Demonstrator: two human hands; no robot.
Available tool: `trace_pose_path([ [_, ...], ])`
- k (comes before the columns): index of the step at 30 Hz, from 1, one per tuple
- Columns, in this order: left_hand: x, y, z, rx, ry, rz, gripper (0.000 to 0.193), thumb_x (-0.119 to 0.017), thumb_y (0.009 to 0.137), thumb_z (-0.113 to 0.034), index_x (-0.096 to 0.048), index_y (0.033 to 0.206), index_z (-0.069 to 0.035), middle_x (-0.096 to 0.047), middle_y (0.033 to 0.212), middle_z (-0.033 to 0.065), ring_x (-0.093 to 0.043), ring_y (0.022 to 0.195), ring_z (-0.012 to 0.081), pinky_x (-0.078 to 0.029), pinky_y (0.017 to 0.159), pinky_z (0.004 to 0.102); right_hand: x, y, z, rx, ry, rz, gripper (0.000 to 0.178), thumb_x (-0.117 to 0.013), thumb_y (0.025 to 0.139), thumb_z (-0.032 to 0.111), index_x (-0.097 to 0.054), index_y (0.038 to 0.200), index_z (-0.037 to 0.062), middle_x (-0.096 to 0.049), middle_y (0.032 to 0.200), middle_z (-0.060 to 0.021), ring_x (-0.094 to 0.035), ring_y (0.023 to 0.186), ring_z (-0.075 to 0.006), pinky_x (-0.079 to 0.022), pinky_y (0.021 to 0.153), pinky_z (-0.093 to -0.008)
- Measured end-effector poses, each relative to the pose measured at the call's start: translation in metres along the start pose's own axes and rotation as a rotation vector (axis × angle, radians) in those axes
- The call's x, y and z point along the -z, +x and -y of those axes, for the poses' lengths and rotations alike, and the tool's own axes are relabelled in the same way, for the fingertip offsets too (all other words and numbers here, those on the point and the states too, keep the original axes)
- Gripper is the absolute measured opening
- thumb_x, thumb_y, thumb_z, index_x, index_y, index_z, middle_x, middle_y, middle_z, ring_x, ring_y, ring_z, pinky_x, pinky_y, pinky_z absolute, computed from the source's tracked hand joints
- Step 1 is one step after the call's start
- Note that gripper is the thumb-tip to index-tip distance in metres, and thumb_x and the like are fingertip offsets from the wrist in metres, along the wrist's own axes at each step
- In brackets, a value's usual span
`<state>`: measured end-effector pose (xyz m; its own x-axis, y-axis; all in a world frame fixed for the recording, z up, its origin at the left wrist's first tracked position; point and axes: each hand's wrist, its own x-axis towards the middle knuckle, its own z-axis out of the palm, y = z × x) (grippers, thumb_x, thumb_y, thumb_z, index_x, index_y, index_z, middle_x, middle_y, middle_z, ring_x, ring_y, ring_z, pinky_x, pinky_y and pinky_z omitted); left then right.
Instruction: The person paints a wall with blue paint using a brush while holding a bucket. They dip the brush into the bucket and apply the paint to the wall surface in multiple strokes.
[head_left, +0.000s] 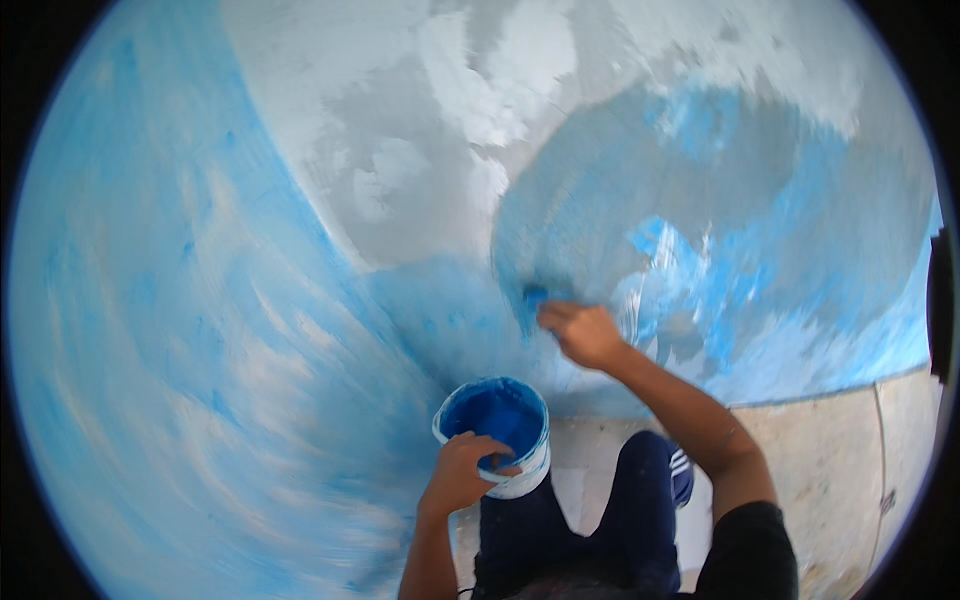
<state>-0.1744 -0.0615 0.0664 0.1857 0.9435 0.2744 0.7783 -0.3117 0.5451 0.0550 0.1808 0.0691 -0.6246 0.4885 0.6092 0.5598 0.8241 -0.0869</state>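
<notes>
My left hand (468, 470) grips the near rim of a white paint bucket (522, 482), with its fingers hooked over the edge. Deep blue paint (495, 415) lies inside, and smears coat the rim. To the right and farther up, my right hand (583, 332) is closed on what looks like a paintbrush (536, 297). Only its blue-wet, squarish end shows past my fingers; the handle is hidden in my grip. That end meets the wall (590, 200) at the lower left edge of a rounded, darker grey-blue patch.
Light blue paint with white streaks covers the curved wall part (200, 330) on the left. Grey and white bare plaster (400, 130) lies above. Below the wall, a pale floor (810, 450) meets it at the lower right. My knees (640, 490) are bent beside the bucket.
</notes>
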Motion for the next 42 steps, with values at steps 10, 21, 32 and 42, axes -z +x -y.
trace_pose_path([
  [10,-0.008,0.000,0.018,0.066,-0.020,0.052,0.030,-0.090,0.081,-0.041,-0.083,0.098,-0.016,-0.075,0.087,0.0024,-0.066,0.088,0.0248,-0.049,0.083,0.0420,0.055,0.124,0.006,0.032,-0.064,-0.841,0.029,-0.068,0.085,-0.006,-0.074,0.110,0.0052,-0.067,0.139,-0.0208,-0.068,0.125,-0.0406,-0.061,0.095,-0.0447],
  [21,-0.029,0.003,0.035,0.212,-0.036,0.014,0.032,-0.091,0.080,-0.040,-0.083,0.100,-0.016,-0.074,0.086,0.0011,-0.067,0.089,0.0254,-0.050,0.085,0.0434,-0.075,0.069,-0.027,-0.020,0.117,-0.086,0.026,-0.067,0.089,-0.002,-0.073,0.113,0.0045,-0.072,0.130,-0.0196,-0.073,0.114,-0.0376,-0.062,0.086,-0.0466],
  [32,-0.041,0.007,0.043,0.297,-0.098,-0.045,0.032,-0.089,0.083,-0.039,-0.083,0.102,-0.013,-0.076,0.092,0.0042,-0.066,0.092,0.0272,-0.049,0.088,0.0437,-0.078,0.035,-0.071,0.132,-0.185,-0.243,0.036,-0.066,0.082,-0.011,-0.076,0.113,0.0028,-0.066,0.141,-0.0203,-0.073,0.113,-0.0396,-0.061,0.088,-0.0482],
  [42,-0.035,0.005,0.033,0.278,-0.028,0.000,0.032,-0.090,0.082,-0.038,-0.083,0.100,-0.012,-0.078,0.101,0.0078,-0.066,0.098,0.0305,-0.052,0.091,0.0454,0.033,0.121,-0.043,-0.272,0.292,-0.160,0.019,-0.068,0.094,0.000,-0.075,0.112,-0.0018,-0.075,0.114,-0.0236,-0.074,0.093,-0.0424,-0.059,0.087,-0.0502],
])
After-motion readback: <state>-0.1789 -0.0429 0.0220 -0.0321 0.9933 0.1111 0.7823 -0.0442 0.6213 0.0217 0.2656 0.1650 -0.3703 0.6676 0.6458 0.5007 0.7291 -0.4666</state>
